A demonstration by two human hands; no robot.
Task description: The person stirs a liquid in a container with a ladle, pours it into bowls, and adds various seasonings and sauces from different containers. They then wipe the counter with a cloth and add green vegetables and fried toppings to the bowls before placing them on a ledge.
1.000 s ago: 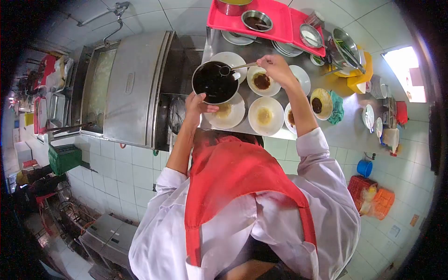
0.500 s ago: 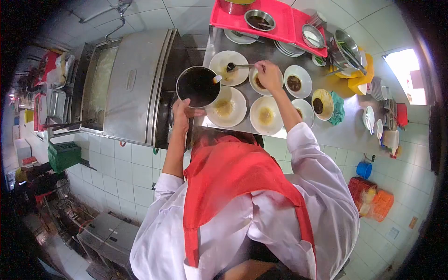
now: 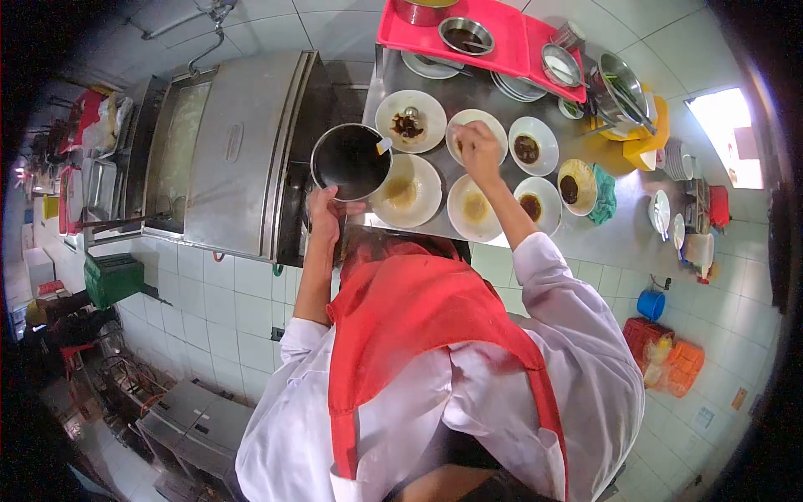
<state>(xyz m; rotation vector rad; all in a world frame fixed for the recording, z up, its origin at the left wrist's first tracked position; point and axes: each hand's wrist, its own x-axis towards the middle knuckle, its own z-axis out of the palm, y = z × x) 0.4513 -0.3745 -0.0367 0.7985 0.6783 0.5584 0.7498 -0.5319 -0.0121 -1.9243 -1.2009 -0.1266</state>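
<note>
My left hand (image 3: 328,205) grips a round metal pot (image 3: 350,161) of dark sauce by its near rim, and a pale handle end pokes up inside it. My right hand (image 3: 478,152) is closed around a small metal spoon (image 3: 411,111), whose handle is hard to make out. The spoon's head is tipped over a white bowl (image 3: 431,125), where dark sauce lies. Nearer me, one bowl (image 3: 429,209) holds a thin yellowish-brown liquid, and another bowl (image 3: 458,215) beside it looks similar. Under my right hand a further bowl (image 3: 498,125) is partly covered.
More bowls with dark sauce, including one white bowl (image 3: 545,147) and a yellowish bowl (image 3: 588,201), stand to the right by a green cloth (image 3: 604,197). A red tray (image 3: 502,60) with metal containers spans the back. A steel unit (image 3: 230,192) stands left.
The spoon has turned over and dark sauce now lies in the far left bowl. My right hand has shifted slightly toward me; the pot has moved slightly left and down.
</note>
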